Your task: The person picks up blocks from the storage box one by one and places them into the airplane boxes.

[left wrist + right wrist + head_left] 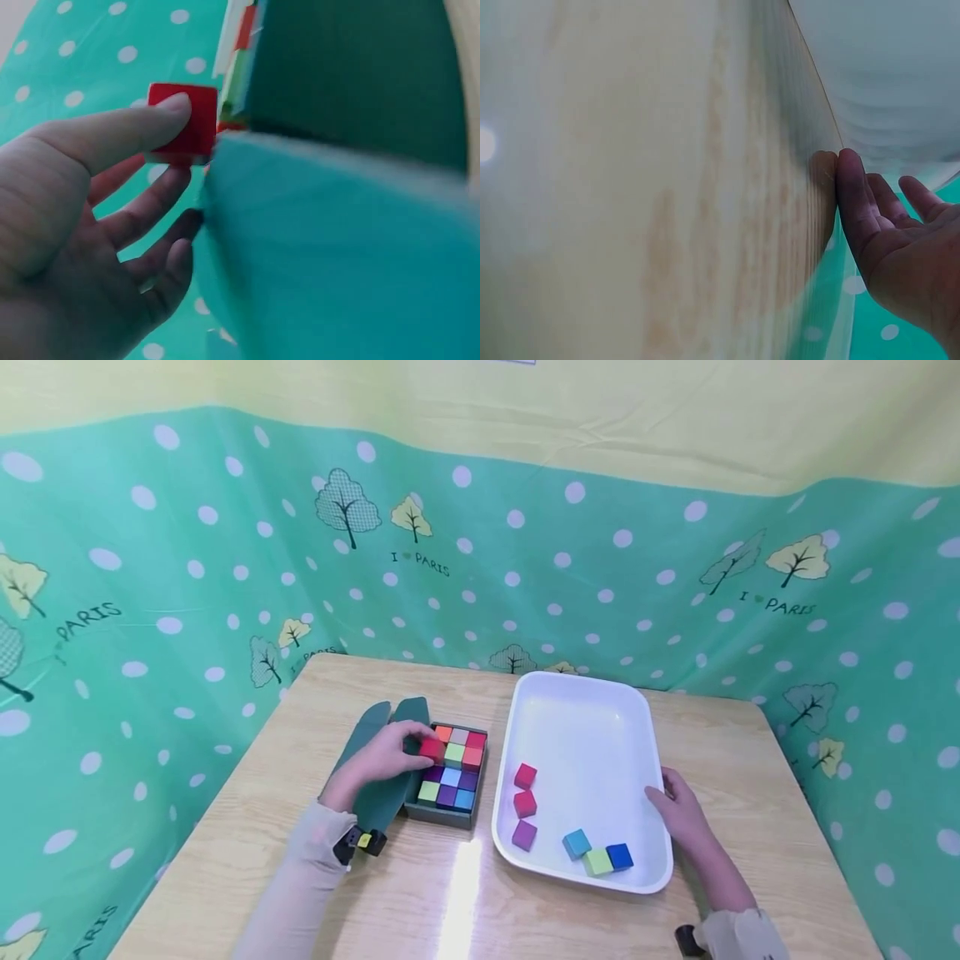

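Note:
My left hand (390,752) pinches a red cube (193,124) between thumb and fingers. In the head view it is over the left side of a dark green box (442,817). Rows of coloured cubes (453,754) fill much of that box. A white tray (581,710) stands to the right. Inside it, red cubes (525,803) and a purple cube (524,835) lie along the left side. A teal cube (577,844), a light green cube (597,862) and a blue cube (619,857) sit near the front. My right hand (681,810) rests at the tray's right edge, fingers loosely extended.
The box's green lid flaps (367,727) spread out to its left under my forearm. Both box and tray stand on a wooden table (247,860). A green and yellow patterned curtain (480,560) hangs behind the table and at its sides.

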{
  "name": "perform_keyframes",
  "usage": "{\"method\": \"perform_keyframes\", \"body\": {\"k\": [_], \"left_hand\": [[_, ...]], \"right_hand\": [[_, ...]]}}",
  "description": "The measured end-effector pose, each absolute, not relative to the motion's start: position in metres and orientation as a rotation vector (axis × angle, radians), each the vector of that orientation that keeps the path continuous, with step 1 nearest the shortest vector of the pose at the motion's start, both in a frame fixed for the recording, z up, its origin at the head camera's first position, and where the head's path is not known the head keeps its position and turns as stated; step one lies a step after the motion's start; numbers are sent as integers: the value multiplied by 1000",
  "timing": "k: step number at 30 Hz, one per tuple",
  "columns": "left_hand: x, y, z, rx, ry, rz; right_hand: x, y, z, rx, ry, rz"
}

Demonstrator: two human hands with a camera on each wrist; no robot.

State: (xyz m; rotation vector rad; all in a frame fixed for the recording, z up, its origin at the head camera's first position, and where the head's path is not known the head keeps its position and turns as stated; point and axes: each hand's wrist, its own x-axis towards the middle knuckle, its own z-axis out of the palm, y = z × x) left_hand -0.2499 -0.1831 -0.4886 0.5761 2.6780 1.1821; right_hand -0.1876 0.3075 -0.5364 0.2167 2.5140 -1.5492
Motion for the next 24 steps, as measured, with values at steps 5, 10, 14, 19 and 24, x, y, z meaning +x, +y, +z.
{"method": "perform_keyframes", "body": {"k": [5, 10, 14, 19, 24], "left_hand": [[-249, -181, -501, 530, 2716, 1194], [-249, -180, -502, 564, 2766, 1168], [-249, -179, -500, 560, 2814, 1087], [-251, -175, -502, 558, 2898, 1000], [-252, -169, -502, 590, 2975, 925]], "right_hand": [[-186, 307, -535, 222, 2499, -1538], [-187, 307, -533, 217, 2506, -1542], [-186, 307, -532, 226, 2499, -1543], [-187, 306, -532, 229, 2507, -1550], [-189, 308, -531, 234, 2502, -1550]]}}
